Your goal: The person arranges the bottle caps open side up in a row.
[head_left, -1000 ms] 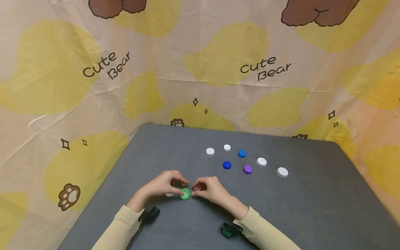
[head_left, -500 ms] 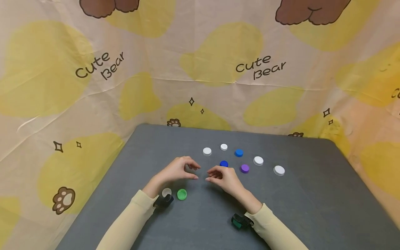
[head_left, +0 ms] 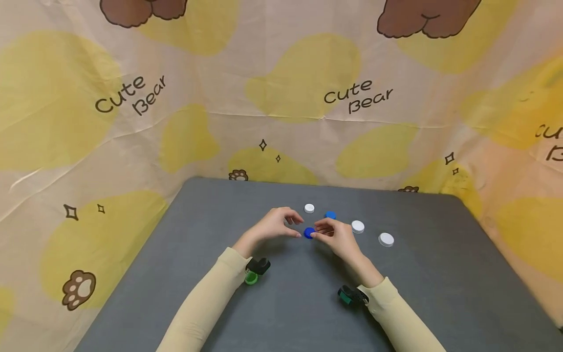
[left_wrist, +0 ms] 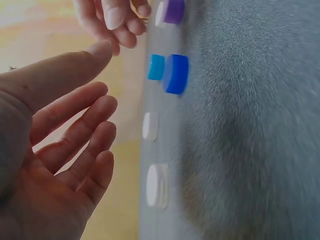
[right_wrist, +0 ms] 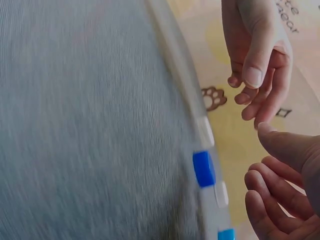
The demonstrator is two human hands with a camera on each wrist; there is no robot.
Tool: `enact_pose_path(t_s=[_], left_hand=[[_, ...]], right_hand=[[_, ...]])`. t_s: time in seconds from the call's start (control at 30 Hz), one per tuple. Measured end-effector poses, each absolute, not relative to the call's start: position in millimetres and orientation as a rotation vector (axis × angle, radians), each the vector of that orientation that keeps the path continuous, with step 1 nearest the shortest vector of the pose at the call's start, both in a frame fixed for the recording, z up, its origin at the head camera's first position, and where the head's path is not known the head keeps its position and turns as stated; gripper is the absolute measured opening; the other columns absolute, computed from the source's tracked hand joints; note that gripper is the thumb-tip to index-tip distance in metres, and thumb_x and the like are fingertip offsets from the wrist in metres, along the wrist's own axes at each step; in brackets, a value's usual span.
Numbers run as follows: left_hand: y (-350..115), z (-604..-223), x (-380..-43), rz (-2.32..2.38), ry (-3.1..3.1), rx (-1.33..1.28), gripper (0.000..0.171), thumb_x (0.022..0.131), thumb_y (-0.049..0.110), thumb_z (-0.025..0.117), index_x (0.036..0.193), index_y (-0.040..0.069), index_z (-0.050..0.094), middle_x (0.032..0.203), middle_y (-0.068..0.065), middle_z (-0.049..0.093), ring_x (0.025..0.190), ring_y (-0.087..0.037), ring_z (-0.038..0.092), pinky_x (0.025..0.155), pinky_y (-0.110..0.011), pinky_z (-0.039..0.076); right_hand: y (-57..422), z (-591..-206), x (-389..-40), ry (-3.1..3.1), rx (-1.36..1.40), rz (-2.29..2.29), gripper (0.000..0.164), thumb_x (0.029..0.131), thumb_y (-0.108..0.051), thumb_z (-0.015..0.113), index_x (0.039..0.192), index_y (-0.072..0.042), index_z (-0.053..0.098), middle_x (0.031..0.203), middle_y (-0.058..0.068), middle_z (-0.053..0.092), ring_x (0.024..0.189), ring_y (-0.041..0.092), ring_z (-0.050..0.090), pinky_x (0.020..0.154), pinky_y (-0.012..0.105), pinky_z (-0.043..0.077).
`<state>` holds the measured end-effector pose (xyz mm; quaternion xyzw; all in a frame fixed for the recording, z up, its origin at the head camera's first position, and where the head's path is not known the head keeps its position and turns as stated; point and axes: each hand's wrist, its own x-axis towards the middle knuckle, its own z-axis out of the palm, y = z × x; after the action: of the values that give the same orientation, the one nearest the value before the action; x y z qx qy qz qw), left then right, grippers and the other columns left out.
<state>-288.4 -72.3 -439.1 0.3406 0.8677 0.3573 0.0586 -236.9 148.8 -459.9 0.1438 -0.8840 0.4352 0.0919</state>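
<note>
1. Fingers of the left hand (head_left: 272,225) bend loosely with the thumb held away from them, the grasp slack and empty
2. Right hand (head_left: 342,239) faces it in a similar relaxed curve, thumb and fingers parted and gripping nothing; both are raised above the counter (head_left: 299,313)
3. Dark blue cap (head_left: 308,233) sits on the counter between the two hands, round, low and solid in colour; the right thumb's tip overlaps its edge in the head view, but the right wrist view shows the two apart
4. Forearms in a pale yellow left sleeve (head_left: 204,300) and right sleeve (head_left: 402,313) rise from the lower edge and slant inward toward each other
5. Black wrist device (head_left: 258,266) on the left partly covers a green cap (head_left: 251,278)
6. Beyond the hands lie a lighter blue cap (head_left: 330,215), partly hidden by the right fingers, and a small white cap (head_left: 309,208); a purple cap (left_wrist: 174,11) shows in the left wrist view
7. Cloth backdrop (head_left: 286,63) printed with yellow patches and "Cute Bear" lettering hangs behind the grey counter
</note>
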Motion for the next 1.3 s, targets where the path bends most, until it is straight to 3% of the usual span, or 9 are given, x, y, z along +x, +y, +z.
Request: enact_pose_path(t_s=[0.3, 0.47, 0.73, 1.3], left_hand=[[-52, -458, -312, 1.062, 2.563, 0.911, 0.034, 0.074, 0.022, 0.082, 0.105, 0.015, 0.071, 0.103, 0.004, 0.069, 0.089, -0.011, 0.060, 0.078, -0.025, 0.049], [-48, -465, -317, 1.074, 2.522, 0.902, 0.033, 0.073, 0.018, 0.083, 0.103, 0.012, 0.072, 0.100, 0.002, 0.071, 0.085, -0.008, 0.062, 0.076, -0.023, 0.050], [-43, -472, -317, 1.074, 2.529, 0.916, 0.028, 0.072, 0.014, 0.083, 0.098, 0.010, 0.073, 0.091, -0.001, 0.071, 0.077, -0.007, 0.060, 0.071, -0.020, 0.049], [-41, -473, -313, 1.058, 2.578, 0.944, 0.025, 0.073, 0.014, 0.082, 0.095, 0.009, 0.073, 0.089, -0.003, 0.066, 0.079, -0.012, 0.058, 0.072, -0.022, 0.048]], right_hand=[[157, -471, -253, -2.676, 0.425, 1.217, 0.032, 0.076, -0.019, 0.080, 0.101, -0.002, 0.069, 0.087, 0.008, 0.073, 0.077, 0.018, 0.070, 0.067, 0.027, 0.055], [155, -478, -258, -2.719, 0.464, 1.168, 0.030, 0.076, -0.018, 0.080, 0.100, -0.004, 0.069, 0.088, 0.007, 0.072, 0.077, 0.016, 0.069, 0.067, 0.027, 0.055], [149, -484, -261, -2.741, 0.532, 1.097, 0.026, 0.075, -0.013, 0.080, 0.096, -0.002, 0.070, 0.086, 0.008, 0.072, 0.075, 0.016, 0.069, 0.067, 0.028, 0.055], [145, -482, -259, -2.750, 0.511, 1.076, 0.024, 0.075, -0.011, 0.080, 0.097, -0.004, 0.071, 0.086, 0.006, 0.072, 0.075, 0.014, 0.068, 0.067, 0.028, 0.055]])
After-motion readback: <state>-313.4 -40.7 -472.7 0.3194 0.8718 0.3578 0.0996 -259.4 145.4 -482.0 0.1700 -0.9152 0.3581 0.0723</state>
